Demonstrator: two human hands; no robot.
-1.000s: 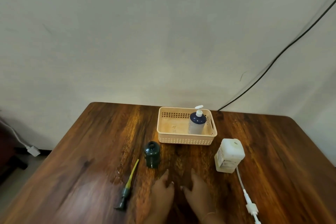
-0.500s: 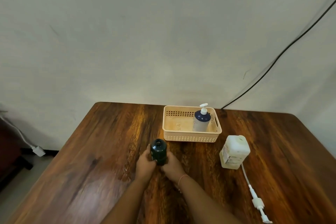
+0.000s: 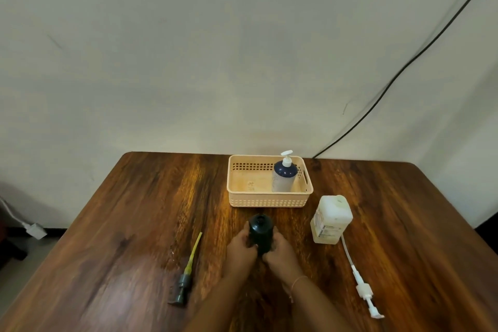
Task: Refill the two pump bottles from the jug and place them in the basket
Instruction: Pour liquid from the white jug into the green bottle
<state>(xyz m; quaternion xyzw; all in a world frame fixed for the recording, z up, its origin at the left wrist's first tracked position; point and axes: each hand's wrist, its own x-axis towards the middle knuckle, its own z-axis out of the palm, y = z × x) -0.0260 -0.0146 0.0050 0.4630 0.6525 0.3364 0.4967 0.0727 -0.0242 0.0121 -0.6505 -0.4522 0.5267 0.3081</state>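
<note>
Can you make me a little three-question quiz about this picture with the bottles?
1. True or false: the blue bottle stands inside the basket.
2. What do the left hand and right hand hold together? A) the dark green bottle B) the jug C) the white pump
3. Fill in: the green bottle's pump lies on the ____.

Key: 1 true; 2 A; 3 table.

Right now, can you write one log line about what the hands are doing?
hands: left hand and right hand both hold dark bottle | bottle: open, pump off | blue bottle: in basket | jug: untouched
</note>
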